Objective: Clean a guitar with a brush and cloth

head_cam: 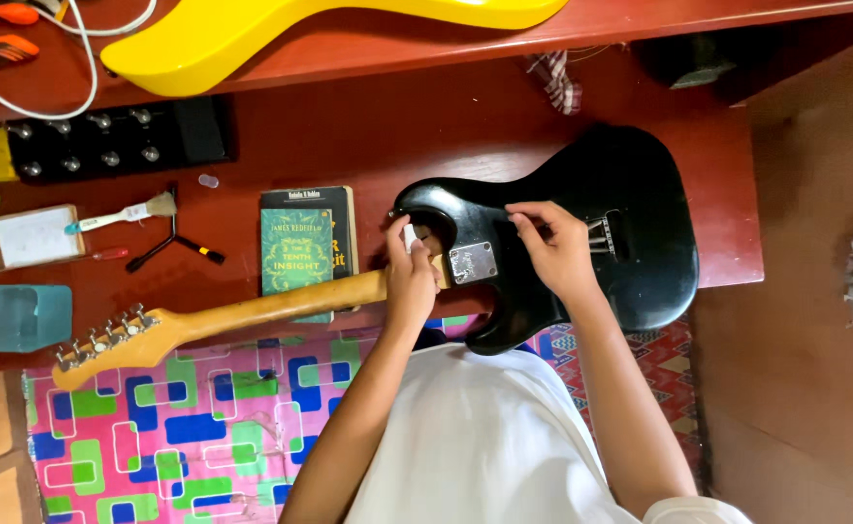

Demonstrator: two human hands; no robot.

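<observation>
The left hand [410, 277] gripped the guitar neck [252, 312], its fingers pinching a small white piece [410, 236]. The right hand [554, 247] rested on the black guitar body [630, 184], fingers curled, grasping nothing visible.

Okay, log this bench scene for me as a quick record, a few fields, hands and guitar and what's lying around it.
Surface: red-brown wooden table
Main item: black electric guitar, back side up, wooden neck pointing left
Left hand: at the neck joint, pinching a small white piece
Right hand: fingers on the guitar body beside the metal neck plate
Under the neck: green books
Nearby: small brush, yellow guitar body, second black headstock
</observation>
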